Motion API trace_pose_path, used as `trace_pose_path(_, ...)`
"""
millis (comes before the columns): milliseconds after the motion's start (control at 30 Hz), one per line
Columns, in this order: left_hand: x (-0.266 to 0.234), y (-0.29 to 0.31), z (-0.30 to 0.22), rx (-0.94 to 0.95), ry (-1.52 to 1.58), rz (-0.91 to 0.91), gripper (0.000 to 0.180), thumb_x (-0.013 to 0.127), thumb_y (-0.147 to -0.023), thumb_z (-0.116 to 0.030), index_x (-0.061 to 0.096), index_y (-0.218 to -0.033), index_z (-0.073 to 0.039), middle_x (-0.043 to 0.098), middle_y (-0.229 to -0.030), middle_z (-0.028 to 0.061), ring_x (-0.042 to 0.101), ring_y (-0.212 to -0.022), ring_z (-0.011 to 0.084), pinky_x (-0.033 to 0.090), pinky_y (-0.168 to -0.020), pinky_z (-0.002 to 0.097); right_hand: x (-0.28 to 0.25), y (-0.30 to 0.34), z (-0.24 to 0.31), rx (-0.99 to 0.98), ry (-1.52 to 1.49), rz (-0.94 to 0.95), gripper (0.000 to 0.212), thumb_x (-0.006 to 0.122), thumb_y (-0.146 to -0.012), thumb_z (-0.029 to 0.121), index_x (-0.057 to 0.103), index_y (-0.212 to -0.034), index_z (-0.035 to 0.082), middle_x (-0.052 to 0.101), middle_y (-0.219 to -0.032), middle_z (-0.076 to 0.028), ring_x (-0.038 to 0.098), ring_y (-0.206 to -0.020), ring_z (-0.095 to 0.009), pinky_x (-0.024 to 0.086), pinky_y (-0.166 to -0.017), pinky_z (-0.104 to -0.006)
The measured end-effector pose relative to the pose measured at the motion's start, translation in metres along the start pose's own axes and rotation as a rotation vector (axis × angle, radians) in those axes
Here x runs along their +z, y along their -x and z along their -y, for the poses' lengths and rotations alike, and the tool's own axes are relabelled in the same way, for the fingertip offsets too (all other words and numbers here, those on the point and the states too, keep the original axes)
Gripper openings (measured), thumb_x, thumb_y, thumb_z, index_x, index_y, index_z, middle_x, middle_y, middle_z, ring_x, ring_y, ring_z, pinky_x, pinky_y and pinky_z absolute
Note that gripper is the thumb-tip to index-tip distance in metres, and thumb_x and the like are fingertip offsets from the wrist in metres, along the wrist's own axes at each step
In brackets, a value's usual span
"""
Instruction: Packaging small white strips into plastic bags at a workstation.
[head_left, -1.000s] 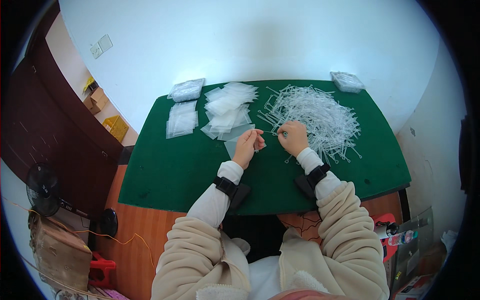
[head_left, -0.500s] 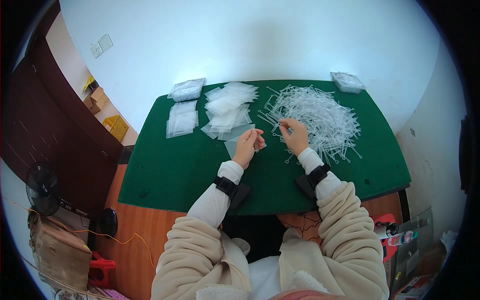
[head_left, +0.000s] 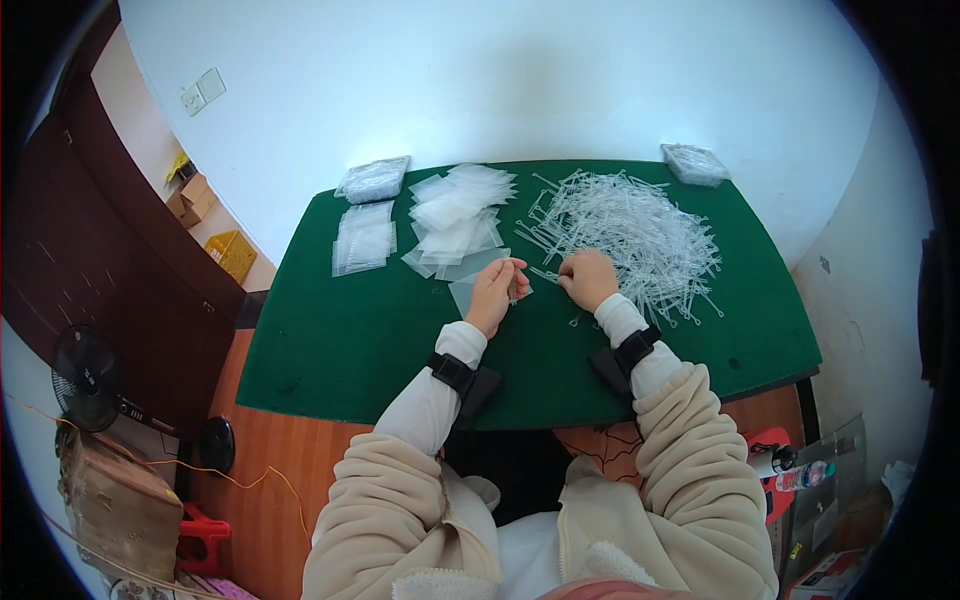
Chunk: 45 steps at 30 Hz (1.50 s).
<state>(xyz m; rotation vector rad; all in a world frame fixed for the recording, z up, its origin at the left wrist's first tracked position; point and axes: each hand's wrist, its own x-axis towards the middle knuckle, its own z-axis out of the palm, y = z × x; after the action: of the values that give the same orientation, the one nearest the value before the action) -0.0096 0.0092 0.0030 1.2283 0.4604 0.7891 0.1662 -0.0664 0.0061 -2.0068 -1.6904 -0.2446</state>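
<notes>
My right hand [head_left: 588, 281] pinches a thin clear plastic stick [head_left: 545, 274], which points out to the left from the fingertips. It is at the near left edge of a big heap of clear plastic sticks with small looped ends [head_left: 650, 225]. My left hand [head_left: 496, 297] is closed with its fingers curled, just above a flat clear plastic bag [head_left: 464, 292]. What it holds is hidden by the fingers. Farther off, beyond the left hand, lies a loose pile of clear flat bags [head_left: 460, 210].
On the green table [head_left: 340, 345], a neat row of filled clear bags [head_left: 364, 238] lies at left. Packed bundles sit at the far left corner [head_left: 374, 180] and far right corner [head_left: 696, 165]. A white wall rises behind. A fan [head_left: 85, 375] stands on the left.
My right hand has come down and nearer at the edge of the heap, and a stick now shows between its fingertips. My left hand has barely moved.
</notes>
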Motion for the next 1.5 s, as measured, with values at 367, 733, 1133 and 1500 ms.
trace_pose_path(367,-0.002,-0.002,0.003,0.005,0.005,-0.001,0.023,0.041,-0.093,-0.024,0.054,-0.097,-0.005,0.053,-0.074,-0.0004,0.05,-0.066,0.0071,0.043,-0.063,0.0219,-0.011,-0.005,0.01,0.087,-0.086,-0.084,0.011,0.053,-0.079,0.017,0.06,-0.083,0.01,0.06,-0.076,-0.008,0.055,-0.078,-0.03,0.043,-0.065,-0.0395)
trace_pose_path(733,-0.008,-0.009,0.01,0.462,-0.59,-0.224,0.02,0.05,-0.087,-0.018,0.057,-0.085,0.001,0.057,-0.072,0.0064,0.049,-0.059,0.0125,0.04,-0.056,0.0265,-0.008,0.002,0.023,-0.396,-0.56,0.024,0.004,0.056,-0.076,0.005,0.06,-0.078,0.005,0.057,-0.072,-0.009,0.056,-0.068,-0.029,0.046,-0.061,-0.0351)
trace_pose_path(1133,-0.01,-0.004,0.007,0.283,-0.617,0.011,0.018,0.054,-0.085,-0.02,0.059,-0.087,-0.003,0.056,-0.071,0.001,0.047,-0.059,0.0075,0.037,-0.053,0.0224,-0.001,-0.002,0.012,0.118,-0.944,-0.026,0.008,0.067,-0.073,0.006,0.061,-0.077,0.001,0.062,-0.074,-0.004,0.059,-0.062,-0.012,0.047,-0.055,-0.025)
trace_pose_path(1500,-0.004,0.0,-0.007,-0.079,0.043,-0.057,0.023,0.048,-0.09,-0.025,0.057,-0.09,-0.005,0.047,-0.068,-0.0032,0.033,-0.051,0.0016,0.025,-0.044,0.0171,-0.011,-0.005,0.016,0.299,-1.519,-0.081,0.013,0.063,-0.077,0.002,0.061,-0.089,-0.003,0.064,-0.077,-0.01,0.063,-0.069,-0.015,0.052,-0.065,-0.0249)
